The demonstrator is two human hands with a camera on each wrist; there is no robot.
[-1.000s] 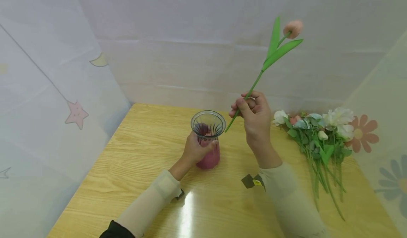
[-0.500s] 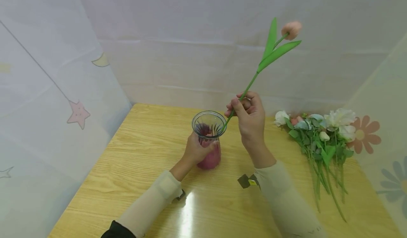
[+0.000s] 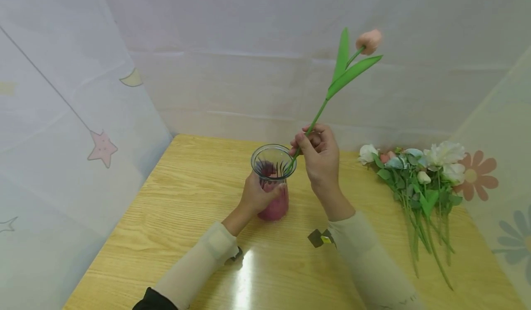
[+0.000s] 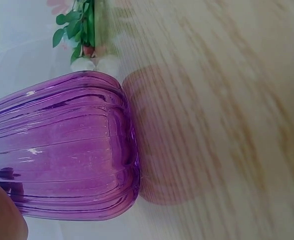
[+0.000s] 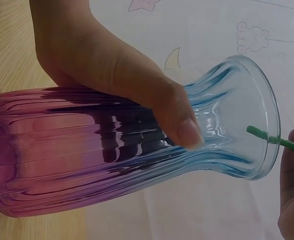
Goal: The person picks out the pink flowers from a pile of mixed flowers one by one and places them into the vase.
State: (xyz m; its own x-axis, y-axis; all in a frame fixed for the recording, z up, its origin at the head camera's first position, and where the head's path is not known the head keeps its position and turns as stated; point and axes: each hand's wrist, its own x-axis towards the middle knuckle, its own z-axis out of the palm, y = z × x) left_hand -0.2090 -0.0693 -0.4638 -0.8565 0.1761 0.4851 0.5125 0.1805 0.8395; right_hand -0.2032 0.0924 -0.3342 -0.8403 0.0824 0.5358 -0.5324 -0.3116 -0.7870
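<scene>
A ribbed glass vase (image 3: 272, 181), clear at the flared mouth and purple-pink at the base, stands on the wooden table (image 3: 178, 208). My left hand (image 3: 255, 195) grips its neck; the thumb lies across the glass in the right wrist view (image 5: 137, 95). My right hand (image 3: 317, 155) pinches the green stem of an artificial pink tulip (image 3: 368, 40), which leans up to the right. The stem's lower tip (image 5: 254, 132) sits at the vase's rim. The left wrist view shows the vase's purple base (image 4: 62, 150) on the table.
A bunch of artificial flowers (image 3: 419, 176) with white and pale blue heads and long green stems lies on the table at the right. White patterned curtains (image 3: 62, 93) wall in the table on three sides. A small dark tag (image 3: 319, 238) lies near my right sleeve.
My right hand has carried the tulip left and slightly down, so the stem tip went from beside the vase to its rim. The left hand has held the vase still.
</scene>
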